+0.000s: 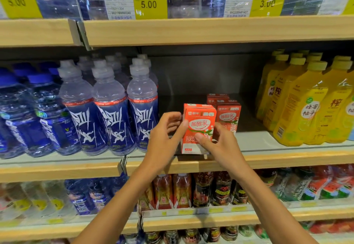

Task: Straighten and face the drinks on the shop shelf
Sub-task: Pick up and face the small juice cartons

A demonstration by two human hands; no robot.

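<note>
The left hand (165, 134) and right hand (220, 144) are pinching the near red carton (199, 125) by its side edges, which is likely light, stiff and crushable.

Wood-faced shelving fills the whole view. The top shelf edge (210, 31) runs pale and broad, and a metal bracket (81, 33) breaks it on the left. Above it, yellow price labels (149, 7) sit in clear holders. Behind the middle shelf (287, 157) there's a dark grey back panel (201, 71), far in. The lower shelf (229, 219) runs beneath, same wood trim.
</note>
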